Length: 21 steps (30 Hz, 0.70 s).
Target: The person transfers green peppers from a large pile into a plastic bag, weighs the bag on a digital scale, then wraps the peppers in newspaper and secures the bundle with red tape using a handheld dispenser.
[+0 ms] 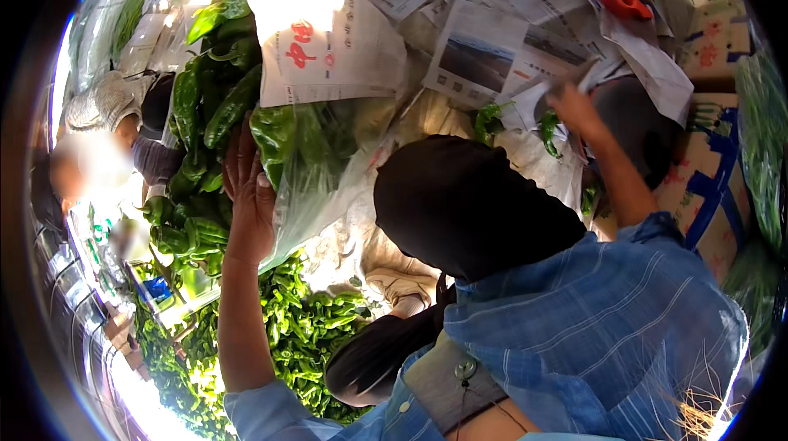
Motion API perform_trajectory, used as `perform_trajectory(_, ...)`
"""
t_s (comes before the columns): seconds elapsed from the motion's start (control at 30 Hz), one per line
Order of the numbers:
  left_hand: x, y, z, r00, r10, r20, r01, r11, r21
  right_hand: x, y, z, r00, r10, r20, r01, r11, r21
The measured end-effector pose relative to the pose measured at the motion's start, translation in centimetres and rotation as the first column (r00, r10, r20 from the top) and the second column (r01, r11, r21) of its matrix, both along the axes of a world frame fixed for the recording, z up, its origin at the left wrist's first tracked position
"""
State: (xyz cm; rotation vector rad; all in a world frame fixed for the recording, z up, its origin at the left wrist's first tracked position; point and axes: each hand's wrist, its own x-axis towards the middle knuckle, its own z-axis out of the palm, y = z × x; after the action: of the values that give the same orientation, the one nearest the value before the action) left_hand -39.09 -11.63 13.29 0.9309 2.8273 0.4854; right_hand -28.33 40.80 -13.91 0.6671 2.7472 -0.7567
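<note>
My left hand [249, 198] lies with fingers extended along a tall stack of long green peppers [231, 109], by the edge of a clear plastic bag [320, 176]. More peppers show through the bag's film, and a newspaper sheet [332, 53] covers its upper part. My right hand [578, 112] is raised and motion-blurred, near a loose green pepper [549, 132] and crumpled newspaper [652, 78]. Whether it grips anything is unclear. Another loose green pepper [488, 122] rests to its left. My knee [474, 207] in black cloth rises between my arms.
A large heap of green peppers [308, 318] covers the ground at lower left. Printed newspaper sheets [480, 59] spread across the top, with a red ring-shaped object [625, 1]. Cardboard boxes [714, 189] with blue tape stand at right. A person in a woven hat [104, 102] is at left.
</note>
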Motion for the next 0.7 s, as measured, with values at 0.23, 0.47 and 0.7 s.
perform_trajectory(0.23,-1.2,-2.5,-2.1,0.976,0.078,0.205,-0.083,0.996,0.016,4.2,-3.8,-10.4,0.96,-0.27,0.079,0.263,0.961,0.082)
perform_trajectory(0.47,0.1,-0.4,2.6,0.965,0.145,0.218,-0.141,0.989,-0.032,-0.4,-16.8,-6.7,0.917,0.398,-0.012,-0.395,0.907,-0.144)
perform_trajectory(0.7,-1.2,-7.3,7.8,0.943,0.259,-0.206,-0.214,0.952,0.219,-1.1,-20.0,-8.1,0.887,0.348,0.304,-0.337,0.937,-0.091)
